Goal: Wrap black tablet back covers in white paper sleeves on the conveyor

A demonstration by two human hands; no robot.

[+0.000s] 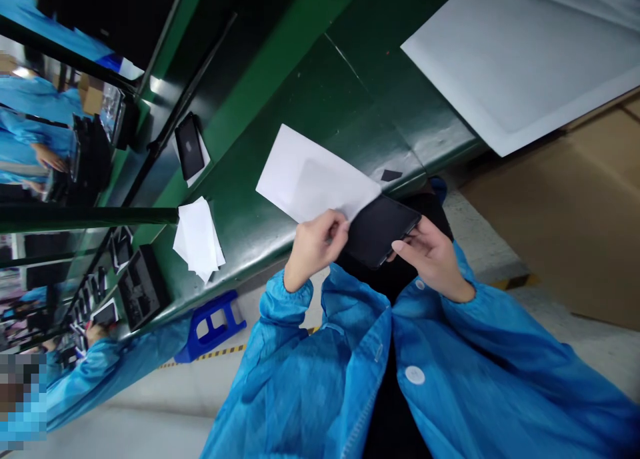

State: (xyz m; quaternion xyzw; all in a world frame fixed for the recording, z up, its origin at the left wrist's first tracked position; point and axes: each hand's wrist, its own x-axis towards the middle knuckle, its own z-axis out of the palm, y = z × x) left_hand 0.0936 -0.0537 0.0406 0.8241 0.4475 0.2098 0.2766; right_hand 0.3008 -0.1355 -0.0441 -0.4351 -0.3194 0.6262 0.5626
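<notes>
Past the bench edge (260, 251), right fingers (409, 252) grip a black device (377, 229).

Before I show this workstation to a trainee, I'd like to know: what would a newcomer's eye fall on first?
Probably the middle, where the right hand grips a dark flat slab and the left hand pinches a white sheet that partly overlaps it. Next, likely the large pale panel at upper right, jutting past the green bench above brown cardboard. The vivid blue stool at lower left also stands out.
</notes>
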